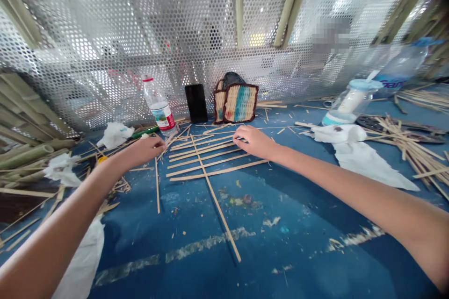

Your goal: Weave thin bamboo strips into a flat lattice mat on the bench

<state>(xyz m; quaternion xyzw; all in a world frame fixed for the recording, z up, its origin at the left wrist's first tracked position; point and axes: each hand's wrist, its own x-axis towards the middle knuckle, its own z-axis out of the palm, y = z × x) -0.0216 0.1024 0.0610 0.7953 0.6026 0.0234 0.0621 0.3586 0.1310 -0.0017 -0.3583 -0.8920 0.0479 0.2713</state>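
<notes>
Thin bamboo strips point(191, 166) lie side by side on the blue table, with one long strip point(220, 210) crossing them and running toward me. My right hand point(255, 142) rests at their right ends, its fingers curled down and closed on a strip near the far side. Part of those strip ends is hidden under the hand. At the left, my left hand point(149, 148) hovers low beside the plastic bottle point(161, 110), fingers curled together. Whatever it may hold is too small to make out. A single short strip point(157, 187) lies just below it.
A black phone point(197, 103) and a woven bag point(240, 103) stand against the perforated metal panel point(196, 18). Crumpled tissues point(115, 135) lie left. A lidded cup point(351, 100), a paper towel point(372, 159) and a pile of strips point(410, 145) occupy the right.
</notes>
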